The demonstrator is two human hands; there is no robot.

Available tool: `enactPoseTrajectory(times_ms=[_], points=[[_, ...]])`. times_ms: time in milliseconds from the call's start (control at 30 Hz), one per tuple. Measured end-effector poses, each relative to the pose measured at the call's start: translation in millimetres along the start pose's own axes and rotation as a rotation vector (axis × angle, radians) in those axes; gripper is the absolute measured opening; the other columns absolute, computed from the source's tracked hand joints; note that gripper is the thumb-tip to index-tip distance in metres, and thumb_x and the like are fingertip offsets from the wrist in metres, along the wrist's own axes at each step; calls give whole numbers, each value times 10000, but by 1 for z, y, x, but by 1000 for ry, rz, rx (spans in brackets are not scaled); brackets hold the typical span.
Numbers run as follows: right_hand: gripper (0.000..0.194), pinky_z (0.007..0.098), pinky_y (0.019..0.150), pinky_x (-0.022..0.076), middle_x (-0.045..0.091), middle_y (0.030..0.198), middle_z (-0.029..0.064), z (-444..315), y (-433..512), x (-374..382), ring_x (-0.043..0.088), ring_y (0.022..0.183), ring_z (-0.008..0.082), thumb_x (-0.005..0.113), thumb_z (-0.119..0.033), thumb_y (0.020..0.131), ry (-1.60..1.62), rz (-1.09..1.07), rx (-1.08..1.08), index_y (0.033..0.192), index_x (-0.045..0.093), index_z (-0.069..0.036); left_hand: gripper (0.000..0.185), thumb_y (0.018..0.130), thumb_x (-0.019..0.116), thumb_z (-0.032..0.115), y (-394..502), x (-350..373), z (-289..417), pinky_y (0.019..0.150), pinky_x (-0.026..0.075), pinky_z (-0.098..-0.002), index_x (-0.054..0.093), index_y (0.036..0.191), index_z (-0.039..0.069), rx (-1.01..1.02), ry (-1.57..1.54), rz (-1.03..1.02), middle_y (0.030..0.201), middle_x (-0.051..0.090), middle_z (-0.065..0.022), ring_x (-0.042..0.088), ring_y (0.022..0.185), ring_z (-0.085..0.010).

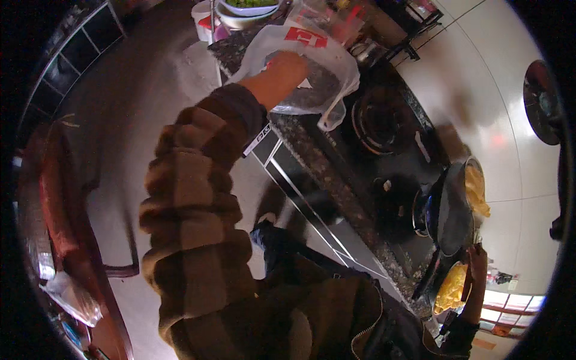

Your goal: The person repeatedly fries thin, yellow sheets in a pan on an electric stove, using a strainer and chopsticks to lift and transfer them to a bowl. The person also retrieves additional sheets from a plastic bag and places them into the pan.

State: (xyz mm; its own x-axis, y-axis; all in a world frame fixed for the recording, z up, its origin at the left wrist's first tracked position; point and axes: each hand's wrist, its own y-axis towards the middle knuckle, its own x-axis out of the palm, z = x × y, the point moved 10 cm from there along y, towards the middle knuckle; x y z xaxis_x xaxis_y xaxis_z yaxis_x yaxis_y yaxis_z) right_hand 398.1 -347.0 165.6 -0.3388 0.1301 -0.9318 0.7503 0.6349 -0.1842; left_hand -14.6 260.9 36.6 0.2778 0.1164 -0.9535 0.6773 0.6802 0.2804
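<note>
My left hand point(290, 67), blurred by motion, reaches over the mouth of a white plastic bag point(256, 49) with a red print; its fingers are hidden or unclear. The bag lies spread around a dark, round area with a small white piece point(305, 83). At the far right, my right hand point(477, 258) is raised beside a dark frying pan point(452, 216) and a plate of yellow, flat food pieces point(452, 288). Whether it grips anything is unclear. Behind the pan stands a dish with more yellow food point(476, 186).
The black stove top point(387, 198) has a round burner point(380, 119) near the bag. A speckled stone counter edge point(333, 180) runs diagonally. Basins with greens point(249, 10) stand at the top. A reddish wooden surface point(76, 252) holds a plastic-wrapped item point(74, 299) at left.
</note>
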Motion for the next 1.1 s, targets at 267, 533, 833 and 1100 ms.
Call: enactPoseTrajectory(times_ms=[267,533,833,1100], points=[[190,253,415,376,494,582,7,18,2,-9,452,445,87,552,-211,866,115,74,-73,798,553,-33,351,821,477,55,-154,-192,56,785,483,-441,548,1159,117,9,95,110,1052,601,-135,588,964,-329],[218,270,406,357,493,600,28,35,-32,-22,448,454,113,554,-219,884,226,13,-10,773,538,-32,181,787,551,57,-205,-236,247,647,505,-379,590,964,59,313,-141,457,884,605,-105,600,778,-289],[288,349,513,466,573,581,110,16,-50,-59,587,495,201,537,-264,872,-5,86,-143,744,556,-8,94,774,540,152,-109,-82,575,654,491,-366,607,776,87,901,-73,139,787,577,-62,582,800,-256],[299,351,517,463,561,545,97,27,-71,-65,596,493,199,549,-280,876,61,100,-77,745,574,-13,233,858,542,279,-102,-99,584,713,464,-407,617,881,60,762,-312,211,871,615,-106,580,883,-297]])
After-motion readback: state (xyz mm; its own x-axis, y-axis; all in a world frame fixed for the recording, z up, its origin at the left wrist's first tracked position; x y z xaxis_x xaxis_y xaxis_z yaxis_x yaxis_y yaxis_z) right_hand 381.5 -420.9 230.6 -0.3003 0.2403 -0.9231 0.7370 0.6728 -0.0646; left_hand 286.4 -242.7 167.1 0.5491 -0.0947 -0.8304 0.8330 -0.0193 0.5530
